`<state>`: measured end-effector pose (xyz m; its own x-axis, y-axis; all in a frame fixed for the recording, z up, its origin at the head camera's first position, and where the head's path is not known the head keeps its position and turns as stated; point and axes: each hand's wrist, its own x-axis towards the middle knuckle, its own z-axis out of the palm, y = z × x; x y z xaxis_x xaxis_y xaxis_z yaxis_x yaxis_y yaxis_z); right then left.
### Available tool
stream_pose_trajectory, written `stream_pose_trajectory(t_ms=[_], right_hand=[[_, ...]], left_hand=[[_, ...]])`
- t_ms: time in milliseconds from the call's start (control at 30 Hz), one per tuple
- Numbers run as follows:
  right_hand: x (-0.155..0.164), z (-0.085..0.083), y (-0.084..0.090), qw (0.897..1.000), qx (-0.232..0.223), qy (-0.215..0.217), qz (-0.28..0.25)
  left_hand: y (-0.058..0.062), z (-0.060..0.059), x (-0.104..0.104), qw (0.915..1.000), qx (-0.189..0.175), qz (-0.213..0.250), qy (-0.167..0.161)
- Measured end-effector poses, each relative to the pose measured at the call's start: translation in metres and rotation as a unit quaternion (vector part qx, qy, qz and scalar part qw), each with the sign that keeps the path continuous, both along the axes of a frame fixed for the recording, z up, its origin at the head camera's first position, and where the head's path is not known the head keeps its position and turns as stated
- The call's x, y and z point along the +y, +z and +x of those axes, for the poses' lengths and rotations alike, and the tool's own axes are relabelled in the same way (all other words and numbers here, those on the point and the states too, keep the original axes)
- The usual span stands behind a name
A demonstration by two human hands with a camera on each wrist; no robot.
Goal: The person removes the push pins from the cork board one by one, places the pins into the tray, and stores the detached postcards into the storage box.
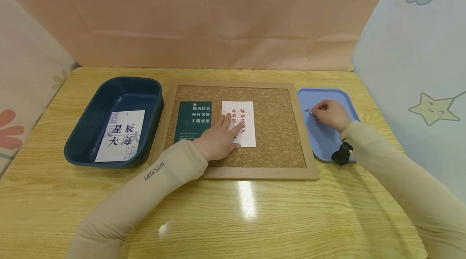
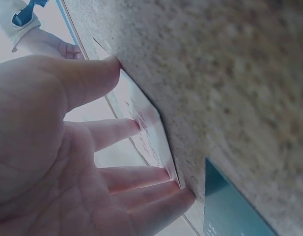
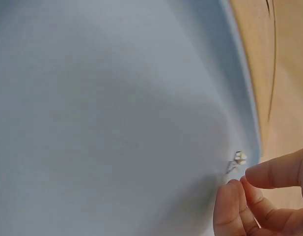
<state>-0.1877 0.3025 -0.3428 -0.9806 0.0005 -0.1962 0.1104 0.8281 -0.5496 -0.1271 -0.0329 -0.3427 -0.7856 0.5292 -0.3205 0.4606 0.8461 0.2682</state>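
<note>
My left hand [image 1: 228, 126] lies flat on a white card [image 1: 248, 131] with red print, fingers straight and pressing it onto the cork board [image 1: 276, 133]. The left wrist view shows those fingertips [image 2: 180, 194] on the white card [image 2: 147, 129] against the cork [image 2: 215, 73]. Left of it a dark green card [image 1: 193, 123] lies on the board. My right hand [image 1: 319, 112] sits in the light blue tray [image 1: 324, 141], fingers curled. A small metal pushpin [image 1: 307, 110] lies just off its fingertips. In the right wrist view the pushpin [image 3: 238, 158] is a little apart from thumb and forefinger [image 3: 230, 199].
A dark blue bin [image 1: 120, 85] stands left of the board with a white card [image 1: 121, 135] with dark print inside. The wooden table [image 1: 240, 210] runs to the near edge. Cloth-covered screens close in the back and both sides.
</note>
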Motion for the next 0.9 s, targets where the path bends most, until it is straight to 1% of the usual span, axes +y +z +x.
stream_pose_trajectory(t_ms=[200, 433, 567, 767, 900], right_hand=[[-0.001, -0.004, 0.008, 0.999, 0.031, 0.010, 0.028], [-0.012, -0.006, 0.012, 0.999, 0.041, 0.008, 0.026], [-0.018, -0.006, 0.013, 0.999, 0.042, 0.003, 0.018], [-0.026, -0.007, 0.016, 1.000, 0.028, 0.000, -0.001], [-0.033, -0.008, 0.018, 1.000, 0.024, 0.003, -0.002]], left_hand=[[0.000, -0.001, 0.000, 1.0000, 0.005, -0.004, -0.003], [0.001, 0.000, 0.001, 1.0000, 0.000, -0.004, -0.002], [0.002, 0.000, 0.001, 1.0000, -0.002, -0.006, 0.001], [0.002, 0.000, 0.001, 1.0000, -0.005, -0.005, 0.003], [0.002, 0.000, 0.000, 1.0000, -0.009, -0.002, 0.005]])
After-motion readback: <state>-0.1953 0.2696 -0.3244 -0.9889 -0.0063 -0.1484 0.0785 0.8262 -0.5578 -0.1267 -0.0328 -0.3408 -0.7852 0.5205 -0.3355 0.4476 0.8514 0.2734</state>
